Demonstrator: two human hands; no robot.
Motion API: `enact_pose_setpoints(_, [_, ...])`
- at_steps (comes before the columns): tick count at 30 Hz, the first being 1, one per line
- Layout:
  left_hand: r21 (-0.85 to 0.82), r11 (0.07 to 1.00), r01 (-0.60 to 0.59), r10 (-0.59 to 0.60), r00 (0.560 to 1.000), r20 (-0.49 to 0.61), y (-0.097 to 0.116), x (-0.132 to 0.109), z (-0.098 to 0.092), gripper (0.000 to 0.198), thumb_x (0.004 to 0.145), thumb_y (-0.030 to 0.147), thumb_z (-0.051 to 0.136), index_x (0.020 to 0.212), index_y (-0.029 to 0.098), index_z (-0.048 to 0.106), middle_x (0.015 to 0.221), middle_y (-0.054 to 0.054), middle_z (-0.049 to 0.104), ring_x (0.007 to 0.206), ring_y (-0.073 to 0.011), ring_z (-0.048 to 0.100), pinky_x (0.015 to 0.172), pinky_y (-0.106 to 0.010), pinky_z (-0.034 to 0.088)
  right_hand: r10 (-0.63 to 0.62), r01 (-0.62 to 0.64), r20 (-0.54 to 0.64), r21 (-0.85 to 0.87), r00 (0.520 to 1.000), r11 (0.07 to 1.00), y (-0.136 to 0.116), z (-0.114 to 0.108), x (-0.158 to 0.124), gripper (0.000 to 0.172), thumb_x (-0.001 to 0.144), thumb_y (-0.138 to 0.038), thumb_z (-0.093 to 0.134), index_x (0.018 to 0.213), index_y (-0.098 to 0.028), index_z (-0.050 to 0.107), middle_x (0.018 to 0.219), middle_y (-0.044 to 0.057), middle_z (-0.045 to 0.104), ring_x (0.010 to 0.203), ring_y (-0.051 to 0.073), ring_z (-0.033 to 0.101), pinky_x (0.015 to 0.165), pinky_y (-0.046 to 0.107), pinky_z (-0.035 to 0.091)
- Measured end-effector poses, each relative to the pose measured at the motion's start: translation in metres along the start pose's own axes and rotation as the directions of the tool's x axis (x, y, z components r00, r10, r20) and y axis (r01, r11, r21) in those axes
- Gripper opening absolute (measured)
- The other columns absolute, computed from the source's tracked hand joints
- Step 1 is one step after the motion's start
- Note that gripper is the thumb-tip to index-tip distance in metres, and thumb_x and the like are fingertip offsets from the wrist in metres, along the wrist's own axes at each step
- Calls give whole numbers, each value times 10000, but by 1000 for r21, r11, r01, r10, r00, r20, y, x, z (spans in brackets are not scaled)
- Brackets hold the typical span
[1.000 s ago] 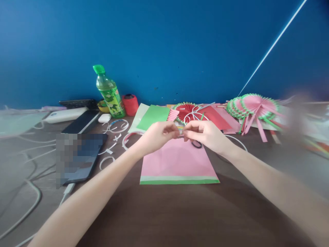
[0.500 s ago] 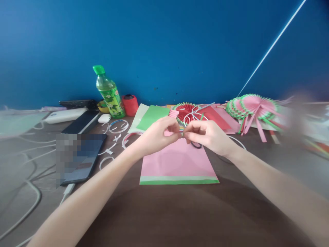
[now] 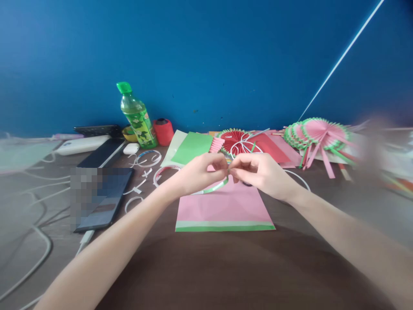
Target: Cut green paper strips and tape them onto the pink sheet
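Near the middle of the frame, the left hand has its fingers clamped on a curved green-and-white band that arcs beneath them, above the pink paper. Just beside, the right hand has its fingers pinched together; I can't tell on what.
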State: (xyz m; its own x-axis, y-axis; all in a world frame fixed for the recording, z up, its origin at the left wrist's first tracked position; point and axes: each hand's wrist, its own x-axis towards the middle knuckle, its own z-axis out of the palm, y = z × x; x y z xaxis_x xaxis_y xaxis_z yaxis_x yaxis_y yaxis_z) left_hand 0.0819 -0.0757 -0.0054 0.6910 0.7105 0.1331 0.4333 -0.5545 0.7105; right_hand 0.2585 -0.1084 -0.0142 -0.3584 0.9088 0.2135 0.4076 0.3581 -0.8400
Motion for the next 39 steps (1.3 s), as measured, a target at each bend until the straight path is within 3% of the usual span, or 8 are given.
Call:
enact_pose_setpoints(16, [9,998,61,-61,997,46,3,0,-5,126,769,229,415,774,184,533,831,7,595,800,-142,530,727,-283,388,2,-2,1,36,1000,999,0,0,1,96,769,-148,505,701,-137,571,603,-5,556,501,60,453,479,216,347])
enact_pose_setpoints(22, [-79,996,39,-31,994,101,-1,0,-8,134,797,260,418,790,185,529,847,7,588,835,-143,532,787,-302,386,1,-1,4,50,1000,999,1,-1,0,92,771,-152,509,714,-140,580,598,-5,556,497,64,455,476,223,344])
enact_pose_setpoints(27, [-94,995,16,-11,999,51,-7,1,-4,136,807,303,462,786,177,510,827,5,567,814,-127,526,763,-281,402,21,-21,1,30,1000,999,2,-1,-1,85,772,-171,518,720,-142,580,609,-8,562,500,61,449,488,221,352])
enact_pose_setpoints(32, [-71,997,-18,19,1000,14,-7,2,-2,137,804,282,483,881,181,536,932,-8,587,890,-128,530,794,-271,400,30,-30,-12,5,999,1000,3,-1,0,95,772,-189,519,725,-140,586,606,-7,565,492,66,449,492,230,348])
enact_pose_setpoints(36, [61,997,49,-49,999,10,-2,1,-4,150,802,296,473,771,173,553,793,8,592,761,-127,525,697,-265,395,18,-19,-28,-30,999,999,2,0,0,112,772,-206,527,703,-143,590,604,-5,571,497,72,463,500,233,354])
enact_pose_setpoints(39, [67,996,53,-52,998,-19,0,0,-5,123,779,272,482,742,175,549,775,8,596,745,-130,523,676,-266,389,22,-25,-69,-50,997,998,1,0,1,114,764,-233,549,693,-149,583,596,-5,572,501,78,470,497,233,356])
